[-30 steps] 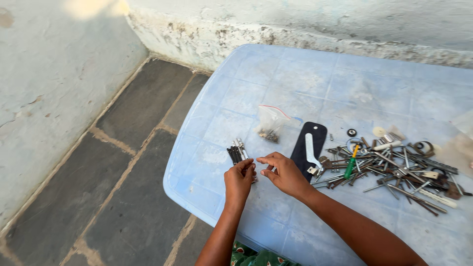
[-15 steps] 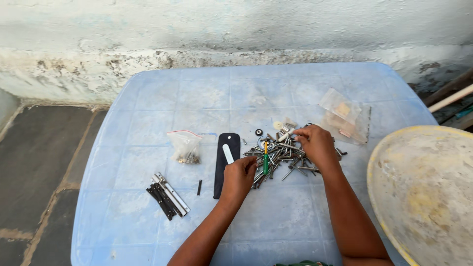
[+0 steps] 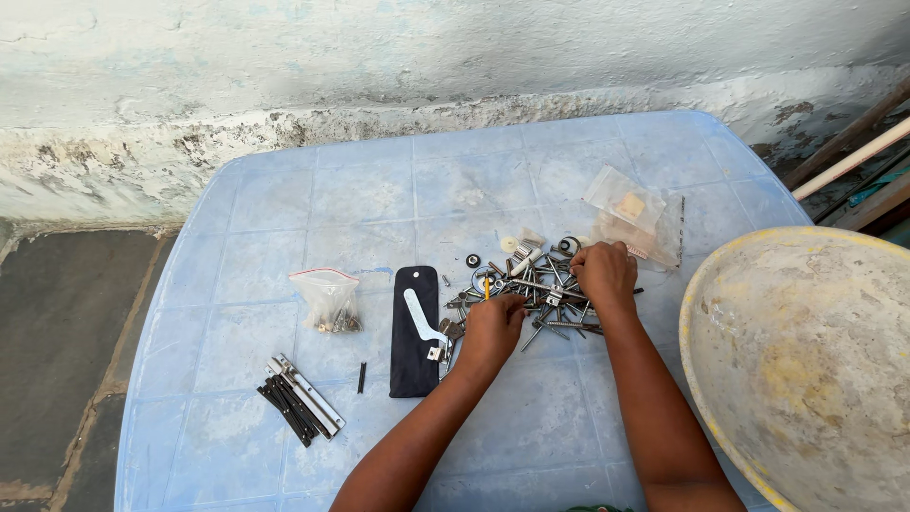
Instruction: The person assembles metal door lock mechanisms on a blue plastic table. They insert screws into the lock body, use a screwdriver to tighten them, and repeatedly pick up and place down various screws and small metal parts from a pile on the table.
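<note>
Sorting through the pile of screws and bolts (image 3: 531,284) mid-table: left hand (image 3: 490,327) curled, fingertips down in the pile's near edge; can't tell what it pinches. Right hand (image 3: 604,273) closed over the far side, grip hidden. Black pouch (image 3: 415,330) lies just left, small bag (image 3: 328,299) and dark rods (image 3: 299,398) further left, apparently set apart on the blue table (image 3: 284,199).

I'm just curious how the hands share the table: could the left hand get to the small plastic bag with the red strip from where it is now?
Probably yes. The left hand rests in the pile of metal parts, and only the flat black pouch lies between it and the small plastic bag; nothing tall blocks the way.
</note>
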